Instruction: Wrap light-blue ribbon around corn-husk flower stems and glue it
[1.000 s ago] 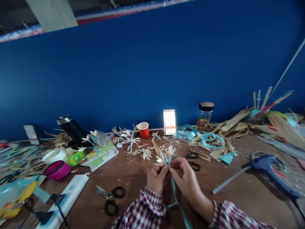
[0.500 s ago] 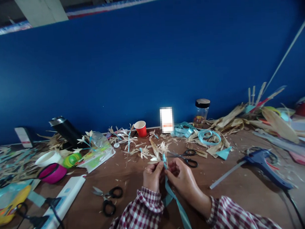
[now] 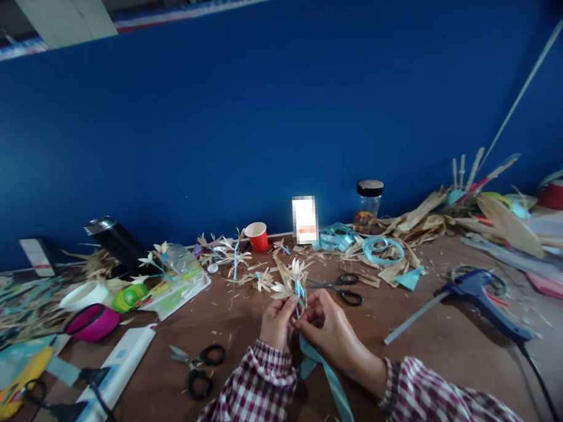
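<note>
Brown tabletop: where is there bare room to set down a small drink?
Two patches look mostly bare, scraps aside: between the open black-handled scissors and the left hand, and between the right hand and the blue plastic glue gun. It is crowded along the back, with the red paper cup and light-blue ribbon coils, and around the white plastic power strip.

We seem to be in a craft workshop: along the far edge of the brown table, against a blue partition, we see dried husks and blue ribbon. Nearer us, 2 pairs of scissors flank a blue-stemmed flower, with a glue gun to the right and a power strip to the left.
</note>
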Tool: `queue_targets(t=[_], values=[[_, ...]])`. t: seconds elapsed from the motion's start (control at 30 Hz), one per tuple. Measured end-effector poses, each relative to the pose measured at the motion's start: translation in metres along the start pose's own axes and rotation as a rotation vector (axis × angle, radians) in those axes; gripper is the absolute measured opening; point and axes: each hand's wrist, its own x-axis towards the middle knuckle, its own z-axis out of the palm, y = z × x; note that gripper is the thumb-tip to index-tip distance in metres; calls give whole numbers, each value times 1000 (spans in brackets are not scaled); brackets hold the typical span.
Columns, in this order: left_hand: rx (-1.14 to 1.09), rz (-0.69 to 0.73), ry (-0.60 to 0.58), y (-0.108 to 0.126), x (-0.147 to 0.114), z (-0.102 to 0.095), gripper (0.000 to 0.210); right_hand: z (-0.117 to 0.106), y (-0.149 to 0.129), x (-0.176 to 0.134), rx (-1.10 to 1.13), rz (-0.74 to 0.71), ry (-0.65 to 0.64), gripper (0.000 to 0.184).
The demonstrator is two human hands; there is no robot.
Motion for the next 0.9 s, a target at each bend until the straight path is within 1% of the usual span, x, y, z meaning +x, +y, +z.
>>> queue_targets(t=[0.07,0.2,0.23,0.33,0.47,0.53,0.6,0.73,0.9], values=[[-17,3,3,1,-1,2,30,-1,-2,0,-10,-16,-5,25],[-42,24,-3,3,-2,6,29,-5,-5,4,-105,-110,42,12],[-37,25,-6,3,-3,6,29,-6,-5,5,-123,-124,50,12],[-7,11,-17,1,-3,4,28,-6,3,8,-105,-96,66,15],[4,15,-19,-1,-2,1,27,-4,14,11,47,-6,72,21],[7,21,-19,-2,-2,0,26,-4,16,11,93,10,60,23],[21,35,-25,-2,-1,-1,26,-4,17,12,87,-5,69,22],[87,73,-56,-5,0,-2,26,-8,11,13,46,-42,139,21],[252,131,-125,-12,2,-7,29,-12,5,15,68,-66,129,23]])
